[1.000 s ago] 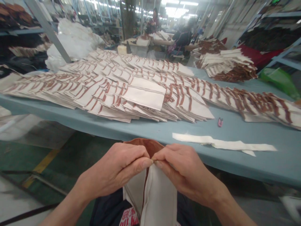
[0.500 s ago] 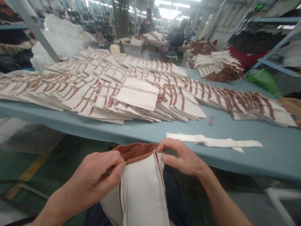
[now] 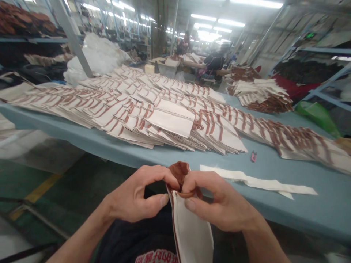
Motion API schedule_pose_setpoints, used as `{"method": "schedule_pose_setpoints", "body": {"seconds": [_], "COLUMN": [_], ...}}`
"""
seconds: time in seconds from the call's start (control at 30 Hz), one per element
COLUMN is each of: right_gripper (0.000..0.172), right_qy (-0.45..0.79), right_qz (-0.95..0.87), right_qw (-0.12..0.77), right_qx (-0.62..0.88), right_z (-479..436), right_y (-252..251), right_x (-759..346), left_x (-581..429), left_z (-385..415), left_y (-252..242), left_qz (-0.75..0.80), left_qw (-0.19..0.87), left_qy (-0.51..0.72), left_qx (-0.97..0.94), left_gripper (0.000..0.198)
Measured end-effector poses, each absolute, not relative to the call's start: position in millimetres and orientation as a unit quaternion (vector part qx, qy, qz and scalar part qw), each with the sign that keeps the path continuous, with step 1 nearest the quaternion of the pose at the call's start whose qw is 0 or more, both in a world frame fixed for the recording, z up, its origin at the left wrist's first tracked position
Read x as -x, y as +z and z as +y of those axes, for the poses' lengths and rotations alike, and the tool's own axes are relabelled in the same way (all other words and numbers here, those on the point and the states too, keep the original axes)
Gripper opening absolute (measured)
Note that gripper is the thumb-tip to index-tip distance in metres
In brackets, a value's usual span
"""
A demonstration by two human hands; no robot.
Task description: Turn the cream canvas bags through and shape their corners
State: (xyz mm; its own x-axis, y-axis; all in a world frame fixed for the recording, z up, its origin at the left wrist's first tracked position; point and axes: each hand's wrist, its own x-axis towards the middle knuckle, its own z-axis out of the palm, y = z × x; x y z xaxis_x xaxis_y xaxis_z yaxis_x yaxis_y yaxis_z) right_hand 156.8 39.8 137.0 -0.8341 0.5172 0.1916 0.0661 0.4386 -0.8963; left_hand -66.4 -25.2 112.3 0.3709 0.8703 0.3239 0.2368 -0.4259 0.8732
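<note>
Head view: crumpled white plastic (image 3: 94,54) rises behind the left part of a long table covered in pale blue cloth (image 3: 296,215). Overlapping cream fabric pieces with brown edging (image 3: 170,117) spread across it. Before the table's near edge, the bare left hand (image 3: 130,195) bends its fingertips at the opening of a cream fabric pouch with brown lining (image 3: 193,230); whether it grips, I cannot tell. The pouch hangs in front of the table, its rim pinched between thumb and fingers of the bare right hand (image 3: 222,202). Farther right, the table bears a small pink tool (image 3: 253,157), a narrow cream fabric strip (image 3: 260,180) nearer its edge and, at its far right, green plastic sheeting (image 3: 319,117).
</note>
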Motion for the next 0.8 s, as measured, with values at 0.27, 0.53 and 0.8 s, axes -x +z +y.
{"method": "schedule_pose_setpoints", "body": {"seconds": [0.27, 0.53, 0.8], "right_gripper": [0.015, 0.015, 0.006], "right_qy": [0.514, 0.509, 0.461], "right_qz": [-0.806, -0.810, -0.831], "right_qw": [0.206, 0.201, 0.226], "right_qx": [0.207, 0.209, 0.213], "right_z": [47.2, 51.9, 49.1], "right_y": [120.7, 110.0, 112.6], "right_x": [-159.7, -158.8, -159.6], "left_x": [57.8, 52.7, 50.3], "left_z": [-14.6, -13.0, -17.8], "left_y": [102.6, 98.6, 107.5], "left_qz": [0.353, 0.374, 0.433], "left_qw": [0.472, 0.519, 0.437], "left_qy": [0.414, 0.412, 0.376], "left_qx": [-0.694, -0.649, -0.693], "left_gripper": [0.020, 0.019, 0.016]}}
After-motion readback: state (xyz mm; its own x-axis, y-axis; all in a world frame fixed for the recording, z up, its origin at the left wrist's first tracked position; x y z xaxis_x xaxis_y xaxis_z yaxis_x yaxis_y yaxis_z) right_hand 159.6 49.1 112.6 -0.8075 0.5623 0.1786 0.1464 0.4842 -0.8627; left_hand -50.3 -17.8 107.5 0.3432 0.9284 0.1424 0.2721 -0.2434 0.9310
